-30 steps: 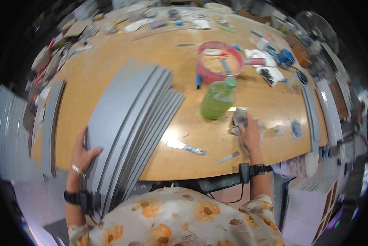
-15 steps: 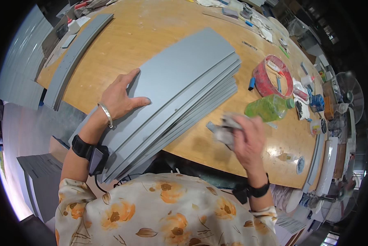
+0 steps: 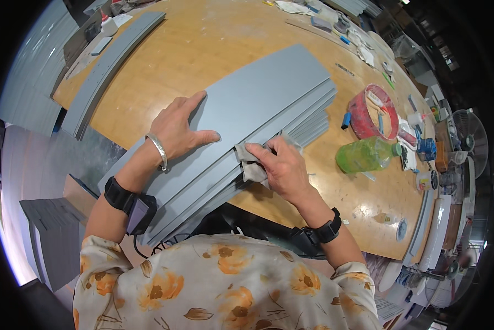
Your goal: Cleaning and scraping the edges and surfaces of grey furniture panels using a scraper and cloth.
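One stack of grey panels (image 3: 269, 104) lay mid-frame on the wooden table (image 3: 203, 44). Left hand (image 3: 178, 127) pressed flat and spread on the top panel; right hand (image 3: 282, 165) gripped one cloth (image 3: 250, 163) against the stack's edge. One green bottle (image 3: 366, 154) and one red bowl (image 3: 374, 104) sat at right.

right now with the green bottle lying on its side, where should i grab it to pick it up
Grip the green bottle around the middle of its body, coming down from above. It lies flat on the table with its cap pointing toward the red bowl side, so the wide rounded body is the most exposed part; the narrow neck would probably give a poorer hold.
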### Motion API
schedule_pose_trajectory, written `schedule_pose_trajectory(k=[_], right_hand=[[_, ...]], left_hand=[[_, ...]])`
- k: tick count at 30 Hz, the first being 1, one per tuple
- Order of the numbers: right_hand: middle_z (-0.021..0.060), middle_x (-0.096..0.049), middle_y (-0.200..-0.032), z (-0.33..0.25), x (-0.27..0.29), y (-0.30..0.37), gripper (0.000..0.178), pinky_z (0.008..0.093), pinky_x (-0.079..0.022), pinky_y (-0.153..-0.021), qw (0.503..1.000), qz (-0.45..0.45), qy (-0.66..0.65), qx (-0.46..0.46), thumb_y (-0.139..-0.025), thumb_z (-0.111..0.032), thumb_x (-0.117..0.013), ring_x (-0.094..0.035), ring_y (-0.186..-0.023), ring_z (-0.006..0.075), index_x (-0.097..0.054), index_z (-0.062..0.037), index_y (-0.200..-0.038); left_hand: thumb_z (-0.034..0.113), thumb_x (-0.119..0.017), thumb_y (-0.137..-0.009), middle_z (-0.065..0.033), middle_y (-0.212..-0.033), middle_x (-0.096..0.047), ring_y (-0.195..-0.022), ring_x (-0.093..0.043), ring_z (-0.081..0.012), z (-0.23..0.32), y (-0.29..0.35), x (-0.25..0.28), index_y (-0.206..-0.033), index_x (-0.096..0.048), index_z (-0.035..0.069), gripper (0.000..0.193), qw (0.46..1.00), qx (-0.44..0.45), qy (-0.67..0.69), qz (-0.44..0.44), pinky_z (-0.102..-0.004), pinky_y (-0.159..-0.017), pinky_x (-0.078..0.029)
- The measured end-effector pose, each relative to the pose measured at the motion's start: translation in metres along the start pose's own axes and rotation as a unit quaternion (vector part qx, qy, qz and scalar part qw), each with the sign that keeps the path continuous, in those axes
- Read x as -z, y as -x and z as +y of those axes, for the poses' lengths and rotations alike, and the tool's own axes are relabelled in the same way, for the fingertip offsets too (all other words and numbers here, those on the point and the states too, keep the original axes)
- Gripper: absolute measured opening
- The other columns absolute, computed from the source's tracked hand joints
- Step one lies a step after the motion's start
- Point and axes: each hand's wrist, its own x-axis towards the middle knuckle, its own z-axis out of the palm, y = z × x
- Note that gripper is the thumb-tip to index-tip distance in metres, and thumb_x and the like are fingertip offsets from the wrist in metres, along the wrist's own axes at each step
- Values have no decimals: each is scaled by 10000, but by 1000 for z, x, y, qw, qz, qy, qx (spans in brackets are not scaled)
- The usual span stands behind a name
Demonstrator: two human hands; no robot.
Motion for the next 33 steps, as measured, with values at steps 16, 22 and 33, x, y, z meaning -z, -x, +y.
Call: schedule_pose_trajectory(k=[16, 22, 33], right_hand=[[50, -516, -791, 1, -15, 8, 382, 316, -428, -537, 995, 96, -29, 21, -671, -16, -603, -524, -624, 208, -667, -172, -1013], [107, -558, -898, 4, 32, 47, 315, 301, -473, -662, 982, 145, -74, -92, -673, 53, -598, -570, -750, 243, -644, -112, -938], [117, -559, -845, 78, 128, 180, 214, 329, -444, -710, 918, 207, 160, -297, -753, 66, -566, -555, -789, 267, -612, -29, -939]], left_hand=[[574, -739, -604, -213, -1158, -525, -1072, -525, -354, 1, 0, -1, -1336, -407, 93, 937, 1000, 0, -4, 10, -392, -890, -433], [508, -761, -610, -199, -1197, -517, -1104, -509, -336, -1, -1, -1, -1333, -412, 113, 894, 1000, 23, -2, -19, -387, -909, -435], [485, -798, -585, -213, -1314, -443, -1238, -413, -334, 5, -4, 1, -1358, -368, 44, 988, 998, 41, 49, -15, -384, -1021, -344]])
